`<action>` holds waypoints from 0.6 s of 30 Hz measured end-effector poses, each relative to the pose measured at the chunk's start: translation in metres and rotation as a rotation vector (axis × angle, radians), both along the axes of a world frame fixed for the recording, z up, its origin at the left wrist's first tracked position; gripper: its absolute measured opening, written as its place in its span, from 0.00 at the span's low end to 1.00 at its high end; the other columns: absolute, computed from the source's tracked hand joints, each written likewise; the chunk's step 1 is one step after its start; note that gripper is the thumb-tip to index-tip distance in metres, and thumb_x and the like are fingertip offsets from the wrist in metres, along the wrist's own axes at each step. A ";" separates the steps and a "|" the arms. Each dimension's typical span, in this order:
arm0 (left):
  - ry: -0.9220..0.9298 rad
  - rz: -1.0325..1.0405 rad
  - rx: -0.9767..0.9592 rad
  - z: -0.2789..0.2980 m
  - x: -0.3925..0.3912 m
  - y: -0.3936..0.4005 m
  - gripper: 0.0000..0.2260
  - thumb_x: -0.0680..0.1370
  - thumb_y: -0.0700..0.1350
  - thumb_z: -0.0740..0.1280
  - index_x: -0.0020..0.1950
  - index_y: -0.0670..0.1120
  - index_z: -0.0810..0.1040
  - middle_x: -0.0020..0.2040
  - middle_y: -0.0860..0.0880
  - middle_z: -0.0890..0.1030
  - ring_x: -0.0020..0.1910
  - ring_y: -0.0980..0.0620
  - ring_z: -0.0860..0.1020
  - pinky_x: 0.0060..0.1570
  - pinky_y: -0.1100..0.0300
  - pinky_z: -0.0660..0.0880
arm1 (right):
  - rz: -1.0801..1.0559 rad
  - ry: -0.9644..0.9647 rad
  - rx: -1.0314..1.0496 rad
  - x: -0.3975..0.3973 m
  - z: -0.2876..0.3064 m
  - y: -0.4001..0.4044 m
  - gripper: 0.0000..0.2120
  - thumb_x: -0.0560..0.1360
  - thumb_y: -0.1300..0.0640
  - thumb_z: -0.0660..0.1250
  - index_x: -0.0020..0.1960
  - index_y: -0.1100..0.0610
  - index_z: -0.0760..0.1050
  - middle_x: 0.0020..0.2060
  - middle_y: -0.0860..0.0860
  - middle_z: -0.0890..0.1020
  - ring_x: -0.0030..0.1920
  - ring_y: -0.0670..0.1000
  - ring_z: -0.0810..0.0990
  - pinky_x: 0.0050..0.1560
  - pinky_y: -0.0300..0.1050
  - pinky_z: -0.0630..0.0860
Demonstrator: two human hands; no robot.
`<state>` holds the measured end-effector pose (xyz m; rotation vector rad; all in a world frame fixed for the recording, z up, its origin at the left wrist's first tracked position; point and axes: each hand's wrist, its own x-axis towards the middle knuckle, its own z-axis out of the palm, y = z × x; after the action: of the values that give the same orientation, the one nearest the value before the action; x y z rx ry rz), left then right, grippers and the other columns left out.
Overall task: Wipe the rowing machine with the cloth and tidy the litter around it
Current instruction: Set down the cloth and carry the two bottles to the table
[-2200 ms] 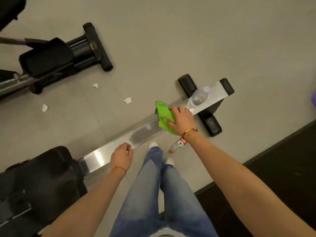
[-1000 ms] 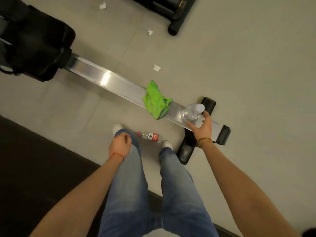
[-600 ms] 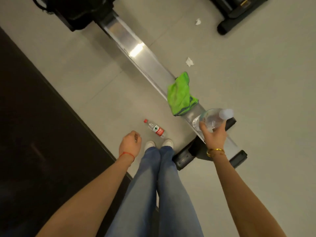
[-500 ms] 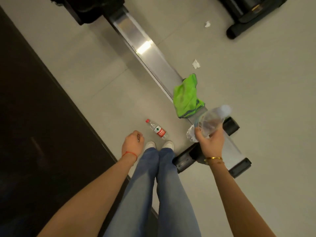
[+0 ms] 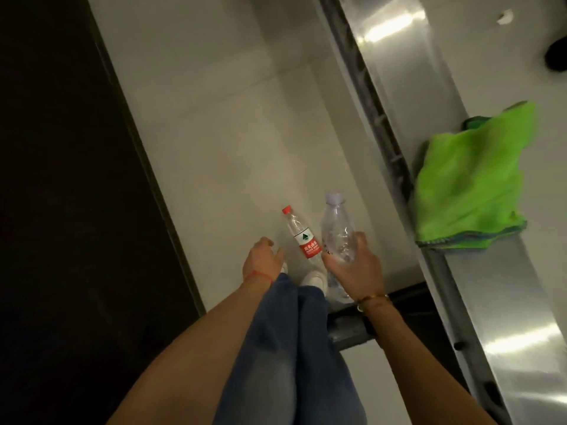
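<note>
Rowing machine's long brushed-metal rail (image 5: 408, 72) is seen running along the pale floor | crumpled bright green cloth (image 5: 469, 182) is draped over it | clear label-less plastic bottle (image 5: 337, 237) is gripped by right hand (image 5: 356, 268) | red-capped, red-labelled bottle (image 5: 302, 234) is lying on the floor just beside, near half-open, empty left hand (image 5: 264, 262)

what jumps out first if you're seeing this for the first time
The bright green cloth stands out most, lying crumpled on the shiny metal rail of the rowing machine at the right. Near the middle, the right hand grips a clear label-free bottle, right beside a red-capped bottle lying on the pale floor. The left hand hangs empty just left of that bottle.
</note>
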<state>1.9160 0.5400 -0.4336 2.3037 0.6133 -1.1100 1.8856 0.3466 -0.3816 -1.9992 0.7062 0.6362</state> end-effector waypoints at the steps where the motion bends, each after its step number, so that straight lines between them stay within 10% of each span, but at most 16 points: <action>1: 0.011 0.012 0.003 -0.028 -0.002 -0.001 0.18 0.77 0.50 0.64 0.65 0.43 0.72 0.61 0.43 0.78 0.61 0.43 0.77 0.59 0.53 0.74 | -0.010 0.024 -0.020 0.000 -0.024 -0.002 0.25 0.66 0.43 0.73 0.55 0.50 0.65 0.43 0.49 0.79 0.43 0.53 0.79 0.46 0.48 0.78; 6: 0.129 0.071 -0.034 -0.160 -0.010 -0.014 0.22 0.76 0.54 0.65 0.65 0.43 0.70 0.64 0.41 0.76 0.63 0.41 0.76 0.63 0.49 0.73 | -0.093 0.061 -0.102 0.003 -0.137 -0.015 0.23 0.68 0.47 0.73 0.54 0.54 0.66 0.44 0.50 0.78 0.43 0.53 0.78 0.35 0.36 0.69; 10: 0.190 0.183 -0.104 -0.240 -0.011 -0.037 0.32 0.69 0.60 0.72 0.65 0.42 0.69 0.64 0.41 0.75 0.63 0.41 0.75 0.63 0.47 0.74 | -0.051 0.106 -0.111 0.002 -0.207 -0.028 0.21 0.69 0.52 0.73 0.56 0.57 0.68 0.46 0.50 0.78 0.48 0.53 0.79 0.45 0.44 0.74; 18: 0.043 0.413 -0.154 -0.246 0.008 -0.075 0.27 0.67 0.53 0.76 0.55 0.46 0.64 0.59 0.43 0.78 0.55 0.42 0.80 0.56 0.52 0.78 | -0.023 0.181 -0.119 0.005 -0.238 -0.051 0.21 0.68 0.45 0.72 0.53 0.50 0.64 0.50 0.52 0.79 0.47 0.53 0.79 0.48 0.47 0.77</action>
<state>1.9239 0.4649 -0.6791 1.9127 0.9347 -0.9705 1.8909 0.2956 -0.6200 -2.0562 0.8926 0.7847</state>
